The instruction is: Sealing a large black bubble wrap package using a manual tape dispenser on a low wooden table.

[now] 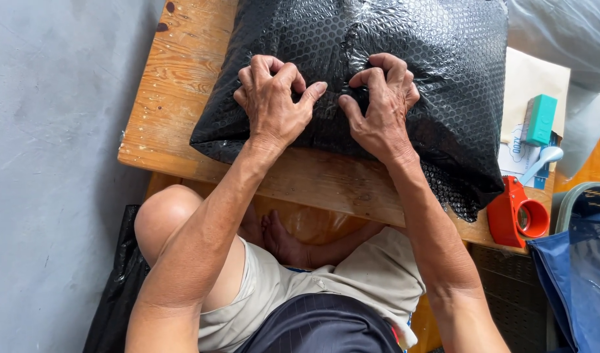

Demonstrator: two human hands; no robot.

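Note:
A bulky parcel wrapped in black bubble wrap point(437, 72) lies on a low wooden table point(175, 85). My left hand point(274, 101) and my right hand point(381, 104) rest side by side on the parcel's near half. Both have curled fingers that pinch and press the wrap at its middle, where it puckers between them. My thumbs point toward each other. My forearms reach over the table's front edge from my lap.
A red tape dispenser point(517, 212) sits at the table's right front corner. Behind it lie a teal block point(540, 119), a white spoon point(543, 160) and papers. A blue bag point(578, 274) stands at the right, a black bag point(117, 287) at the lower left. Grey floor point(51, 163) lies to the left.

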